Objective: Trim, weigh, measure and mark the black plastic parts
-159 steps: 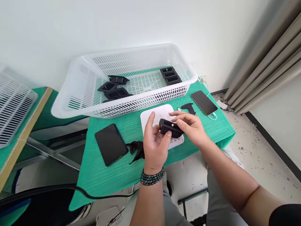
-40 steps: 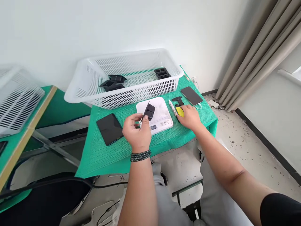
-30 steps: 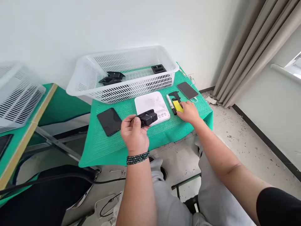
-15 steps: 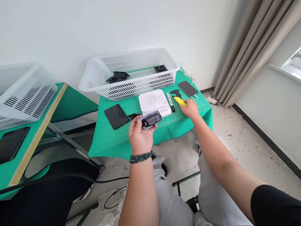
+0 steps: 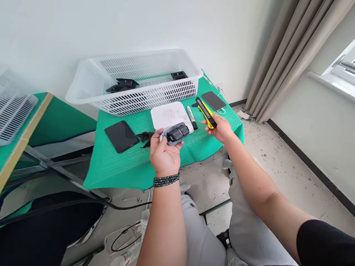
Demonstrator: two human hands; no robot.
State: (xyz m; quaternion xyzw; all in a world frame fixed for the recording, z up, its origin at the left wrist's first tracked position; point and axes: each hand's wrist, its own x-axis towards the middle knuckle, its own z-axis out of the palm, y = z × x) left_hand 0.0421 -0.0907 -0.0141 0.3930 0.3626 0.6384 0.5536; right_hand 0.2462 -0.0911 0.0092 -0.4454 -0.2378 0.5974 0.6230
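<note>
My left hand (image 5: 165,158), palm up with a beaded bracelet at the wrist, grips a black moulded plastic part (image 5: 177,133) with a grey rim. It is above the near edge of a white kitchen scale (image 5: 166,115) and covers some of it. Over the right side of the table, my right hand (image 5: 222,128) is closed round a yellow and black utility knife (image 5: 205,112). I cannot make out whether its blade is out. A black caliper (image 5: 195,105) lies mostly hidden behind the knife. Between scale and knife is a marker pen (image 5: 191,117) with a black cap.
A white plastic basket (image 5: 144,96) holding several black parts (image 5: 123,85) stands at the back. Black scraps (image 5: 145,138) and a dark tablet (image 5: 121,136) lie left of my left hand. A phone (image 5: 214,100) with a white cable rests at the right. Curtains (image 5: 277,62) hang beyond.
My right hand has turned the utility knife from pointing left to more upright, showing its black slider side. The left hand still holds the black part, slightly raised. The view has shifted right.
</note>
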